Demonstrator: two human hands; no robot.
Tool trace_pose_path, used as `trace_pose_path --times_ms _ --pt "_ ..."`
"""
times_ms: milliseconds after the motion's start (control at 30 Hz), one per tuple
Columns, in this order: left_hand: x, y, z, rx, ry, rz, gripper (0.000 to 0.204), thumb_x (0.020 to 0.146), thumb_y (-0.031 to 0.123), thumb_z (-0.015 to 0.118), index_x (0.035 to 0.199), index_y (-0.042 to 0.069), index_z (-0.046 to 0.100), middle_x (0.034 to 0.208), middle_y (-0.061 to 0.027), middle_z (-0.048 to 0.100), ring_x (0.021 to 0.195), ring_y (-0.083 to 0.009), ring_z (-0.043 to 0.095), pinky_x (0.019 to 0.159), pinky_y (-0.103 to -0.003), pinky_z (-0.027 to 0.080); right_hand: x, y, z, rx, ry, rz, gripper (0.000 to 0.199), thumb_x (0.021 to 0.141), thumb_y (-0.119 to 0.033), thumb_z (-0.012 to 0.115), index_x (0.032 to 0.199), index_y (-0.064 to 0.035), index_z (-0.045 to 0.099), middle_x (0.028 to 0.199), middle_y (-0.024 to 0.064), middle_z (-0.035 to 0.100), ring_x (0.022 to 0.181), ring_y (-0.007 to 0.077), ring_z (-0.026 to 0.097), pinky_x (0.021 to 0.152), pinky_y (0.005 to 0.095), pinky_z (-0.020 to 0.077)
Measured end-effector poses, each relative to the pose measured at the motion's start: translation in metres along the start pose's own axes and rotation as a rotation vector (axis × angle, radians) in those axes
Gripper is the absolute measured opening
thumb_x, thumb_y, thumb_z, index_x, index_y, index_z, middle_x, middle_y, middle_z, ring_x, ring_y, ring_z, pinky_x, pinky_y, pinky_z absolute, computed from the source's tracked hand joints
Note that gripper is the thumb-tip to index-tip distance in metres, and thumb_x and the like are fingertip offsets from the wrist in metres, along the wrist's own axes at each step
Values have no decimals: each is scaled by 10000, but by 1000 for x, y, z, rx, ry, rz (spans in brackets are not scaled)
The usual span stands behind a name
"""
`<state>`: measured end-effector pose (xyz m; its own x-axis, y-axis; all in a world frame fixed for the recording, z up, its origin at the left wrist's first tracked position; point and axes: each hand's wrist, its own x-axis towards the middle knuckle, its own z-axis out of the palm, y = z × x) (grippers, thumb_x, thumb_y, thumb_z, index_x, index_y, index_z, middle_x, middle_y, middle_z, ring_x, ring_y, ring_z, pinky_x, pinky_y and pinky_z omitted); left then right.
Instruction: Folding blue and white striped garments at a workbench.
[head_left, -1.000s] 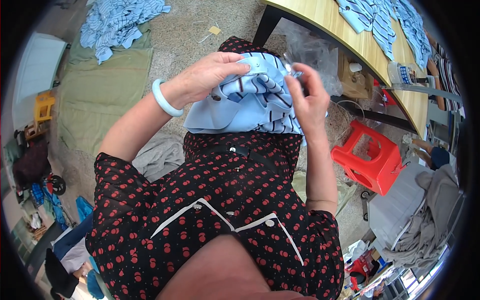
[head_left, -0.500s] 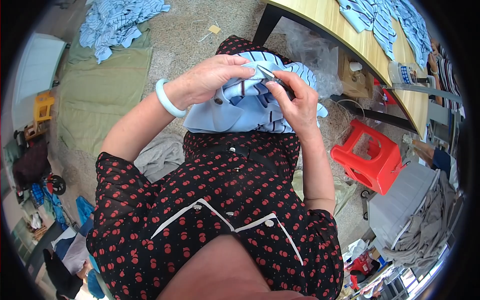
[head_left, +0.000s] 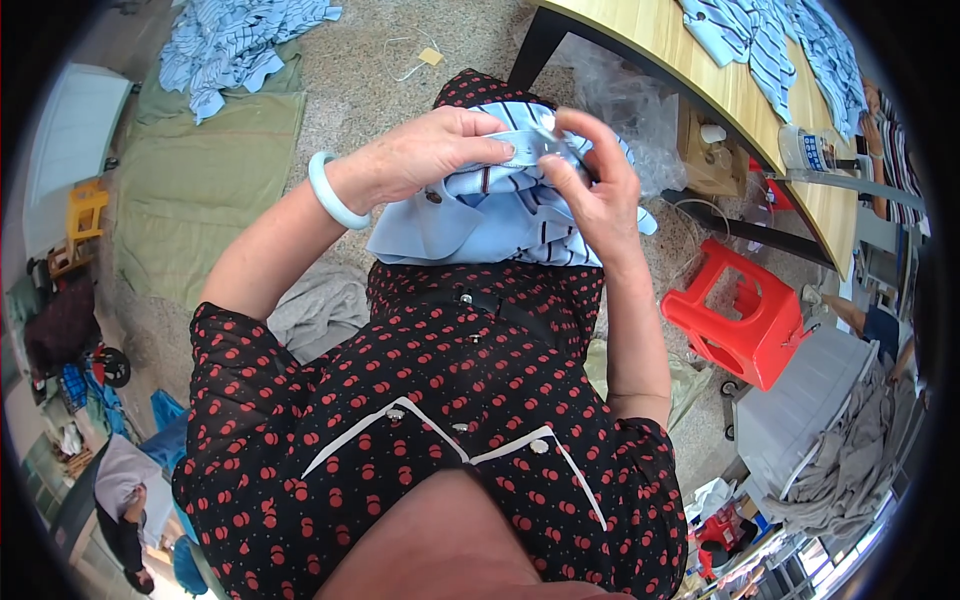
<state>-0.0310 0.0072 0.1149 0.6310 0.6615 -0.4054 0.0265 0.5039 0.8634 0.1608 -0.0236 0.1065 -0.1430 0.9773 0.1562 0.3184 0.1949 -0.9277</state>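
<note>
A light blue striped garment (head_left: 500,215) lies bunched on my lap, over my black dress with red dots. My left hand (head_left: 430,155), with a pale green bangle on its wrist, pinches the garment's upper edge from the left. My right hand (head_left: 590,185) closes on the same edge from the right, fingertips nearly touching those of the left. A thin metal tool seems to sit between the right fingers, but it is too small to be sure.
A wooden table (head_left: 690,70) with more blue striped garments (head_left: 770,40) runs along the upper right. A red plastic stool (head_left: 745,320) stands at my right. Another pile of blue garments (head_left: 235,40) lies on a green cloth (head_left: 205,180) at the upper left. Grey fabric (head_left: 850,450) is heaped lower right.
My right hand has moved left across the garment toward the left hand, and both now pinch the same spot on its upper edge. The garment has bunched tighter.
</note>
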Motion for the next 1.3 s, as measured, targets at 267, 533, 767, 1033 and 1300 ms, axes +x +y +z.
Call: trace_pose_path --times_ms 267,533,767,1033,1300 --pt "-8 -15 -21 589 193 216 255 728 57 438 937 13 577 783 24 555 704 -45 490 634 -216 403 12 10 -4 316 -36 134 393 724 19 610 1092 -11 474 773 -2 551 715 50 518 638 171 401" --pt "-18 2 -14 -148 125 -14 205 831 129 497 975 -9 540 809 -17 580 679 -50 549 626 -188 459 26 22 5 102 114 -63 319 695 -74 665 989 -30 549 775 10 566 670 84 527 632 196 416" --pt "-16 -1 -15 -286 163 19 184 823 117 510 961 -1 540 812 -30 588 675 -62 562 604 -196 474 4 2 17 -173 35 -179 271 725 -121 667 961 -21 578 817 41 599 664 85 524 598 211 427" --pt "-17 -2 -16 -304 90 25 257 836 131 517 1053 -6 520 896 -53 601 752 -86 585 684 -218 481 8 1 27 -121 5 -195 237 724 -112 664 924 -10 589 795 59 615 648 99 553 593 217 442" --pt "-16 -3 -17 -372 134 -20 172 815 108 520 947 1 546 810 -36 597 674 -72 573 616 -199 481 8 9 23 -158 47 -187 213 705 -131 675 864 -16 594 803 87 619 633 156 589 568 247 468"
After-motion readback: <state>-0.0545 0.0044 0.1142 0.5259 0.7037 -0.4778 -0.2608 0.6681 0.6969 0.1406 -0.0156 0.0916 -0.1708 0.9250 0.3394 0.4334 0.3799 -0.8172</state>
